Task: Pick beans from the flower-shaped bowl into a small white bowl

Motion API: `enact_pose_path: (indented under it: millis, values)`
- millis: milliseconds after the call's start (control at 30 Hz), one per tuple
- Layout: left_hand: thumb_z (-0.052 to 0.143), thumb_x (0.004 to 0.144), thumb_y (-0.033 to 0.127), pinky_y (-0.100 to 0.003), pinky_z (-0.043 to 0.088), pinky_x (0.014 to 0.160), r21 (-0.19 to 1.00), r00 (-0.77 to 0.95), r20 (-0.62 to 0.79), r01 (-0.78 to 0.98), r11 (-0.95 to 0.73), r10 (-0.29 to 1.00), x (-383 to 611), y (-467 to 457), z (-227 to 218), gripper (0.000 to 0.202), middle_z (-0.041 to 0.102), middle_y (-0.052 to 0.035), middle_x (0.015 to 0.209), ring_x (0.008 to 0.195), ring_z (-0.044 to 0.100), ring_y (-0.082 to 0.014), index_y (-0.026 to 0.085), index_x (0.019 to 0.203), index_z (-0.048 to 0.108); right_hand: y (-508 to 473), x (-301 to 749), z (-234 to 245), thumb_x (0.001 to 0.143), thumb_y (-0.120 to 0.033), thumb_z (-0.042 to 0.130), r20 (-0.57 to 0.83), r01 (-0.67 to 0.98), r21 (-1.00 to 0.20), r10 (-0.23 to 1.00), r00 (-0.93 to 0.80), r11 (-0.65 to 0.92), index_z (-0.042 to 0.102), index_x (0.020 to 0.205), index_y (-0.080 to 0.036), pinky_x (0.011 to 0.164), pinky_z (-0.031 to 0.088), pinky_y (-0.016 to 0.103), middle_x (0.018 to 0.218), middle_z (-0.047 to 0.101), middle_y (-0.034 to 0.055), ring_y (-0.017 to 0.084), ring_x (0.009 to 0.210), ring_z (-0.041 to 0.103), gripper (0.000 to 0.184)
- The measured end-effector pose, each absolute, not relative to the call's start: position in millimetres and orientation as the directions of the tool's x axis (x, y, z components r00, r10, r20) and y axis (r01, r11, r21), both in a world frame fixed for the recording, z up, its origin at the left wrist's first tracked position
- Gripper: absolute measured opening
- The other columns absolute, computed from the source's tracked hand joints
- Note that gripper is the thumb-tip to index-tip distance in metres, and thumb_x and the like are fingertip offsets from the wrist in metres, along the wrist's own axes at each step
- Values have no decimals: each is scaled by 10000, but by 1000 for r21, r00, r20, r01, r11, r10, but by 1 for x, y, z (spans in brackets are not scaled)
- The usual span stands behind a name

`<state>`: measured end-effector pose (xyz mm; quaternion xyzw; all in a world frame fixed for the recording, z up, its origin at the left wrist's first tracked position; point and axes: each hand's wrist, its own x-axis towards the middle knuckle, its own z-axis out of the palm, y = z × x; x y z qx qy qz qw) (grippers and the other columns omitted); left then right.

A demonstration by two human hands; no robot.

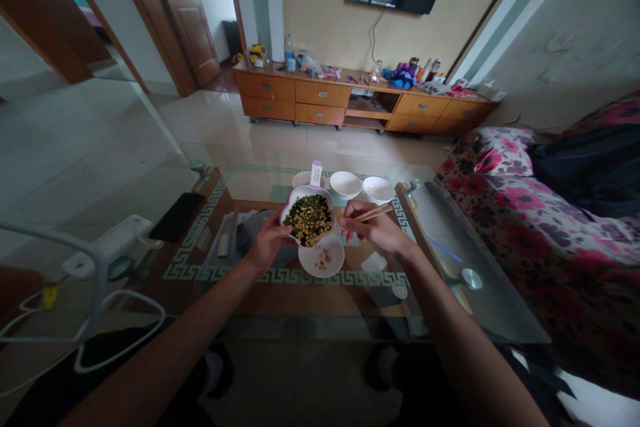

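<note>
My left hand [269,242] grips the left side of a white, flower-shaped bowl [285,208] with a labelled handle. It is filled with mixed beans [310,217], dark green and yellowish. In my right hand [364,227] is a pair of wooden chopsticks [376,212], their tips among the beans at the bowl's lower right. Just below the held bowl stands a round white bowl [336,265] with several yellowish beans in it. Two more white bowls, a middle one [345,184] and a right one [379,190], stand behind, and another [300,178] is partly hidden by the held bowl.
Everything stands on a glass table [500,294] with a key-pattern border. A black phone-like slab [177,216] lies at the left, near a white device [107,247] and a cable [125,294]. A flowered sofa [540,214] borders the right side. A wooden cabinet [320,94] stands beyond.
</note>
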<state>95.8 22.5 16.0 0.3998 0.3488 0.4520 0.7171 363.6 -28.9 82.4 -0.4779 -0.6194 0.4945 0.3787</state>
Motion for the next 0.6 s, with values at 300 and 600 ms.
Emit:
enact_pose_path:
  millis: [300, 600]
  values:
    - [874, 623, 340, -358, 625, 691, 884, 343, -133, -382, 268, 930, 95, 23, 16, 636, 800, -76, 1140, 1002, 727, -316, 200, 1236, 778, -29, 367, 86, 918, -529, 826, -3, 224, -973, 967, -257, 57, 598, 794, -238, 526, 487, 269, 730, 718, 3, 143, 603, 657, 390]
    - [859, 632, 346, -352, 625, 685, 892, 362, -122, -369, 262, 924, 94, 24, 14, 683, 797, -80, 1171, 1021, 726, -319, 188, 1288, 754, -29, 371, 83, 912, -528, 835, -4, 237, -970, 970, -241, 55, 589, 802, -231, 488, 430, 239, 725, 727, 2, 133, 599, 664, 401]
